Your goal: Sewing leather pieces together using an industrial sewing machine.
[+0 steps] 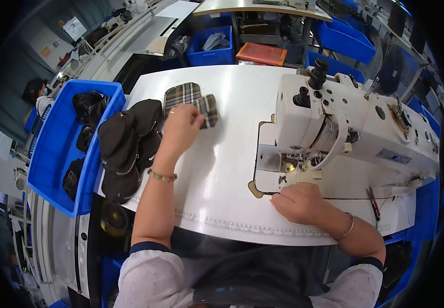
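Observation:
My left hand point(182, 126) reaches to the far left part of the white tabletop, its fingers pinched on a plaid fabric piece point(210, 107) in brown, black and white. That piece is tilted up and slightly blurred. Right behind it lies more plaid fabric point(181, 91) with rounded corners. My right hand point(300, 203) is closed at the front edge of the sewing machine's point(330, 118) bed, below the needle area. Whatever its curled fingers may hold is hidden. Dark brown fabric pouches with zippers point(122, 138) lie heaped beside my left forearm.
A blue bin point(52, 149) with dark items stands left of the table point(232, 149). Small red-handled snips point(374, 205) lie at the right. A printed ruler strip point(247, 227) runs along the front edge. Further blue bins point(211, 49) stand behind, and a person point(40, 95) sits far left.

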Tool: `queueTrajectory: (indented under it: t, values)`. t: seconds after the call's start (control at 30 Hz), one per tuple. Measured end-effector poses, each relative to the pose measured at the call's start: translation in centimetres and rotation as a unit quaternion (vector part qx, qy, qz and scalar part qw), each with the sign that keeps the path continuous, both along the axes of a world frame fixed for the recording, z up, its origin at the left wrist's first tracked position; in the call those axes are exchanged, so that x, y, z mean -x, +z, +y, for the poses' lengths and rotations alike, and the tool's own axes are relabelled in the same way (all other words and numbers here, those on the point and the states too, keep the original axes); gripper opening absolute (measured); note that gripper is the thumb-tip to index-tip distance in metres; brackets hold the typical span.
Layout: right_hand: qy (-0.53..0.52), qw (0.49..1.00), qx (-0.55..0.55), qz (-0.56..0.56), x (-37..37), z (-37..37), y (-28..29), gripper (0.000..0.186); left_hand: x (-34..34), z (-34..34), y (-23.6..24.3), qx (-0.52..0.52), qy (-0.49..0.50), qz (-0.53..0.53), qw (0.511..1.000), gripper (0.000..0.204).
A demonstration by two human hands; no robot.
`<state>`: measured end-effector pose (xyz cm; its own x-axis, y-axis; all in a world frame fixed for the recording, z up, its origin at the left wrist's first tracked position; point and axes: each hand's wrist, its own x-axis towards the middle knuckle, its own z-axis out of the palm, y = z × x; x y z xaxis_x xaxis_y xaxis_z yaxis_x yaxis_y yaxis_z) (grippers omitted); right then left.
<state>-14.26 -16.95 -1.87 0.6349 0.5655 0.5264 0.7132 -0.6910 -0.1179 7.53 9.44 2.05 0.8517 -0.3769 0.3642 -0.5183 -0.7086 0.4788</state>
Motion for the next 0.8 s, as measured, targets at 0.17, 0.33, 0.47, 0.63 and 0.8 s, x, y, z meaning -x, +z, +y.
queueTrajectory:
  t: [0.17, 0.33, 0.47, 0.63, 0.8]
  values:
    - [-0.001, 0.997, -0.064, 0.04, -0.5, 1.6, 1.6, 0.05, 10.6, -2.3, -2.0, -0.06, -0.261, 0.104, 0.958, 0.016]
    - [0.026, 0.988, 0.1, 0.11, -0.2, 0.6, 1.0, 0.071, 9.6, 2.4, 0.4, -0.016, -0.135, 0.014, 0.991, 0.022]
    - [0.034, 0.991, 0.083, 0.101, -0.4, 0.4, 0.7, 0.066, 4.0, 11.7, 2.1, -0.151, 0.174, -0.245, 0.942, 0.035]
    - [0.038, 0.993, 0.067, 0.087, -0.5, 0.6, 0.9, 0.06, 1.0, 20.5, -0.9, -0.2, 0.252, -0.206, 0.924, 0.026]
    - [0.049, 0.994, 0.041, 0.086, -0.3, 0.9, 1.6, 0.054, 3.6, 19.4, 3.8, 0.04, 0.285, -0.352, 0.891, 0.021]
